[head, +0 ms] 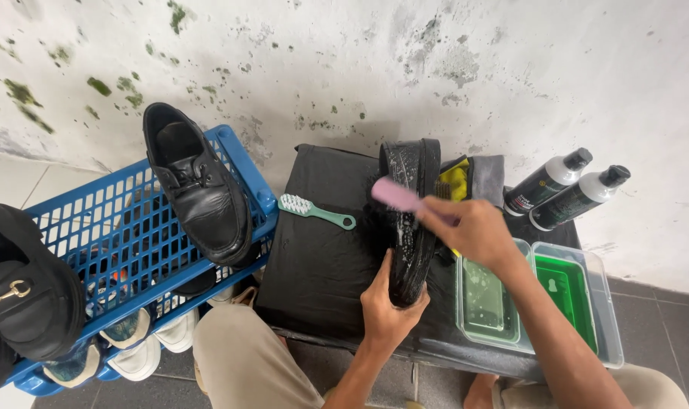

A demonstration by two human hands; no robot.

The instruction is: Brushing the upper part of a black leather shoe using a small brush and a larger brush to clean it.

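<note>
A black leather shoe (411,220) stands on its side on a black-covered low table (321,250), sole up and wet with foam. My left hand (388,307) grips its near end from below. My right hand (477,231) holds a pink brush (397,195) with its head pressed against the shoe's sole. A green brush with white bristles (314,210) lies on the table just left of the shoe.
A blue plastic crate (124,227) at left carries another black shoe (200,189), with sneakers beneath. Two clear tubs (537,295), one with green liquid, sit at right. Two dark bottles (568,189) lean by the stained wall. Yellow and grey cloths (469,178) lie behind the shoe.
</note>
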